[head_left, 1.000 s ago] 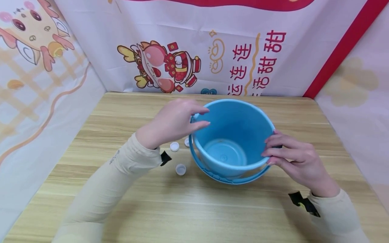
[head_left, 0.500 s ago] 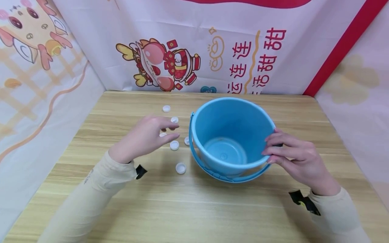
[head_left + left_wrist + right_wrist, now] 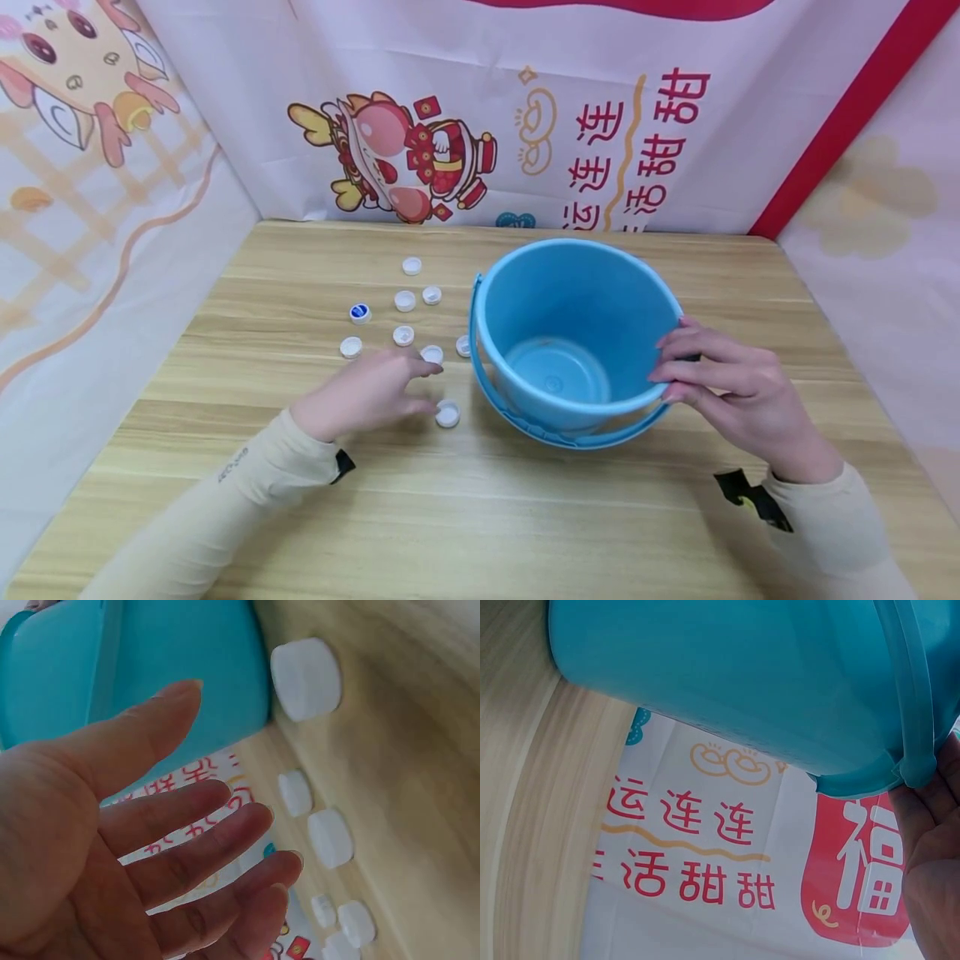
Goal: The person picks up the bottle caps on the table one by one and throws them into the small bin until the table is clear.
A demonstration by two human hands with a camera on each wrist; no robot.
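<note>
A blue bucket (image 3: 592,292) stands on the wooden table, its handle (image 3: 555,437) hanging down at the near side. At the bucket's right edge my right hand (image 3: 723,387) grips the rim, with fingers over it. My left hand (image 3: 367,396) hovers low over the table, left of the bucket. Its thumb and fingers are spread around a gap, as the left wrist view shows. Nearest to it lies a white bottle cap (image 3: 447,413), apart from the thumb in the left wrist view (image 3: 306,679). Another white cap (image 3: 432,355) lies just beyond the fingers.
Several more white caps lie farther back, among them one with a blue mark (image 3: 360,313). A cap (image 3: 463,346) is close against the bucket's left side. Printed cloth walls (image 3: 450,67) stand behind the table (image 3: 480,517) and at both sides.
My left hand has moved from the bucket's left rim, leftward and then down toward the near cap. More caps show now. The right hand and the bucket have stayed in place.
</note>
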